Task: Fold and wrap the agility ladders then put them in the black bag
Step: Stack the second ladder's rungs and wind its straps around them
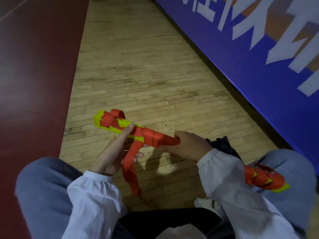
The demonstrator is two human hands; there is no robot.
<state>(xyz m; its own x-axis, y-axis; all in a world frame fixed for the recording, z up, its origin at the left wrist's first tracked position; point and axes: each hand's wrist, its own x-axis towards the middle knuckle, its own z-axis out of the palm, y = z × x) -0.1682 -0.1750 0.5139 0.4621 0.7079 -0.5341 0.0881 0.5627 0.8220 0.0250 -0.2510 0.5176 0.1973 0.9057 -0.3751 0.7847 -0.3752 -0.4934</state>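
Note:
A folded agility ladder [120, 125], a stack of yellow rungs wound with orange strap, is held above the wooden floor in front of me. My left hand [114, 152] grips its middle from below, thumb on top. My right hand [186, 144] closes on the orange-wrapped right end. A loose length of orange strap [132, 171] hangs down from the bundle between my knees. A second wrapped ladder [264, 178] lies on my right knee. The black bag [222, 145] shows partly behind my right wrist, mostly hidden.
A blue banner [250, 49] with white lettering runs along the right. Dark red flooring [34, 83] borders the wooden strip [138, 66] on the left. My bent knees in grey trousers frame the bottom; a white shoe [207, 204] sits under my right arm.

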